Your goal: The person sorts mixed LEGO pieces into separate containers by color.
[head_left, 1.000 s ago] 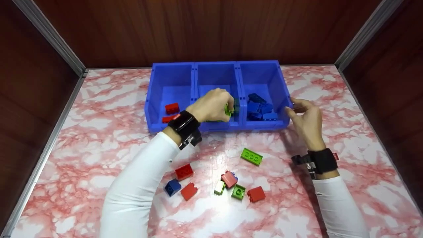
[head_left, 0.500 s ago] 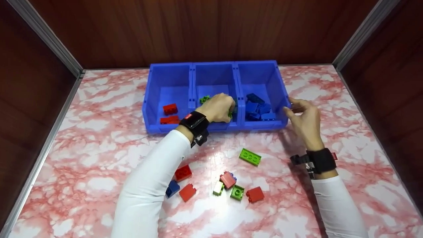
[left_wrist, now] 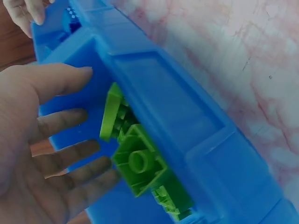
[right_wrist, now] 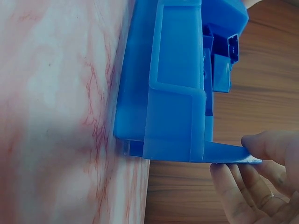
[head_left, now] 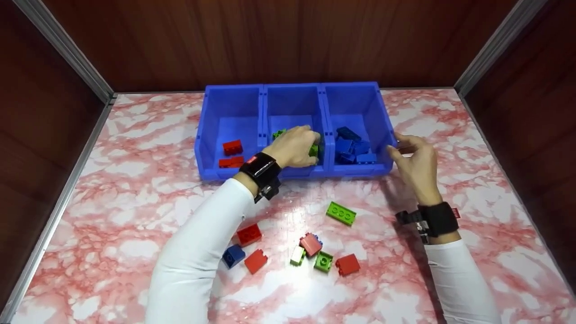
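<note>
A blue bin (head_left: pixel 362 170) with three compartments stands at the back of the table. Inside its middle compartment is my left hand (head_left: pixel 293 146), its fingers spread and holding nothing. Green bricks (left_wrist: pixel 140 161) lie just past those fingertips in the left wrist view; in the head view the hand covers part of them. My right hand (head_left: pixel 419 166) pinches the bin's right side wall (right_wrist: pixel 229 154), thumb on the inner side and fingers on the outer. Blue bricks (head_left: pixel 346 147) fill part of the right compartment, and red bricks (head_left: pixel 232 147) lie in the left one.
On the marbled table (head_left: pixel 391 288) lie a long green brick (head_left: pixel 341 213), red bricks (head_left: pixel 348 264), a dark blue brick (head_left: pixel 233 256) and small green bricks (head_left: pixel 323 261). One red brick (head_left: pixel 311 243) overlaps a blue piece. Wooden panels (head_left: pixel 288 40) enclose the back and sides.
My left hand has lowered a green brick into the middle compartment and let go of it, its fingers now loosened. The right hand has kept its pinch on the bin wall.
</note>
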A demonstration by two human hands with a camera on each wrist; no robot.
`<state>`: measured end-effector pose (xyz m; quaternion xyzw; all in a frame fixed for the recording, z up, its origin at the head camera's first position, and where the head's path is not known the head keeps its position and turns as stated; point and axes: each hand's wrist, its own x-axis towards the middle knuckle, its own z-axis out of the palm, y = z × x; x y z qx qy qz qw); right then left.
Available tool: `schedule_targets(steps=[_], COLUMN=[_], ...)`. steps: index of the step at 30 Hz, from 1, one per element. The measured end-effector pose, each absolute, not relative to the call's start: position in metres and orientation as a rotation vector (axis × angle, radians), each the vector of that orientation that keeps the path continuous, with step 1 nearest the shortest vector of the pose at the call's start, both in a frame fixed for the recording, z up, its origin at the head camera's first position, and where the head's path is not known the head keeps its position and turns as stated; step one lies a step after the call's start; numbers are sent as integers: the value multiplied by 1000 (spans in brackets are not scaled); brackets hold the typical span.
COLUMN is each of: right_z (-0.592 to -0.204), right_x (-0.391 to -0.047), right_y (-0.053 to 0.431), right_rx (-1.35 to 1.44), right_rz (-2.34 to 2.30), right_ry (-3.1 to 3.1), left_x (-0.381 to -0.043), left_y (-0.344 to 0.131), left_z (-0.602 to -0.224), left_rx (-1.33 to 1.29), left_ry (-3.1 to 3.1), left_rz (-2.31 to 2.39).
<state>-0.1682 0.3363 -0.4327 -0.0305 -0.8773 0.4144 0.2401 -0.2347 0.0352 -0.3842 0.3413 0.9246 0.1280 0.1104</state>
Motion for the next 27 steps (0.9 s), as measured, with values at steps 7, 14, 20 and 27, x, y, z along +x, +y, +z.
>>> schedule_targets(steps=[7, 14, 20, 27], right_z=[-431, -431, -431, -431], right_x=[-167, -166, -166, -167], right_y=[335, 336, 335, 334], right_rx=[-90, -110, -108, -94], right_rz=[1130, 1140, 1143, 1155], right_ry=[-2406, -2413, -2405, -2380], left_x=[-209, -175, -156, -151], left_y=[39, 57, 75, 89], left_z=[-376, -383, -394, -409], left_rx=[1137, 1253, 1353, 1416], left_ry=[2787, 2586, 2500, 2458], left_rz=[388, 396, 299, 168])
